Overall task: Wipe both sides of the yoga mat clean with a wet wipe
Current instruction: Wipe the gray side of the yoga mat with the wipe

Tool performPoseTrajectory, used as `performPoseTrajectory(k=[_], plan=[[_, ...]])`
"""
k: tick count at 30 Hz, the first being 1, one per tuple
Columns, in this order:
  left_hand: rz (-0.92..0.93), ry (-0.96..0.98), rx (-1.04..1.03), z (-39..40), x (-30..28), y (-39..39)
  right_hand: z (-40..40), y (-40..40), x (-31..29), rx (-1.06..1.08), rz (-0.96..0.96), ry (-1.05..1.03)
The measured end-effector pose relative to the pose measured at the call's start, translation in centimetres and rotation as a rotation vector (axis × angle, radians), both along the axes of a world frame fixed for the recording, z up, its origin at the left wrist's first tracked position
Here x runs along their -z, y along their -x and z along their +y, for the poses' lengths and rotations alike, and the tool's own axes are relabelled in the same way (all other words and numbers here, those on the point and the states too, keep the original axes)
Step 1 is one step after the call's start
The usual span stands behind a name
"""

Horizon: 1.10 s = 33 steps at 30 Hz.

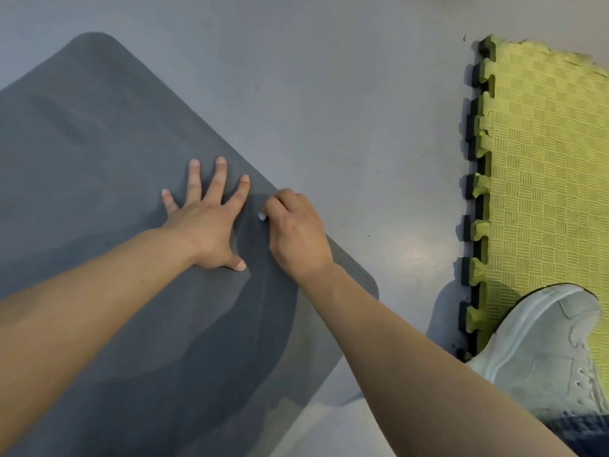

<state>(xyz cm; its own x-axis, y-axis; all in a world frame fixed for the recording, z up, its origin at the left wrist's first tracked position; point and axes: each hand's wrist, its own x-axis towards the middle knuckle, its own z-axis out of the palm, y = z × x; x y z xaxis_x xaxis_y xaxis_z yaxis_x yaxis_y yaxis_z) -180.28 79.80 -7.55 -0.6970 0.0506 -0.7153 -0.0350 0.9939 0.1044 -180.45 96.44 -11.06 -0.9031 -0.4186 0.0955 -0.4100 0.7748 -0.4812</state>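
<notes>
A dark grey yoga mat (99, 143) lies flat on the floor, running from the lower middle to the upper left. My left hand (206, 219) presses flat on it with fingers spread. Just to its right, near the mat's right edge, my right hand (296, 230) is curled over a white wet wipe (262, 216); only a small corner of the wipe shows under the fingers. Darker damp streaks mark the mat below both hands.
The floor (329, 94) is pale grey. A yellow-green foam puzzle tile (540, 166) with dark interlocking edges lies at the right. A white sneaker (543, 344) on my foot rests on its lower part.
</notes>
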Motion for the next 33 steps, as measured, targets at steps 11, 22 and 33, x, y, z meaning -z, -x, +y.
performPoseTrajectory(k=[11, 22, 33], plan=[[-0.007, -0.024, -0.009, -0.1, -0.3, -0.1, 11.2, -8.0, -0.1, 0.084, -0.036, -0.107], [0.061, -0.059, 0.05, 0.5, 0.2, -1.9, 6.7, -4.3, -0.3, 0.012, -0.025, -0.084], [0.088, -0.086, 0.049, 0.5, 0.7, -2.6, 12.2, -8.1, -0.3, 0.132, -0.036, -0.126]])
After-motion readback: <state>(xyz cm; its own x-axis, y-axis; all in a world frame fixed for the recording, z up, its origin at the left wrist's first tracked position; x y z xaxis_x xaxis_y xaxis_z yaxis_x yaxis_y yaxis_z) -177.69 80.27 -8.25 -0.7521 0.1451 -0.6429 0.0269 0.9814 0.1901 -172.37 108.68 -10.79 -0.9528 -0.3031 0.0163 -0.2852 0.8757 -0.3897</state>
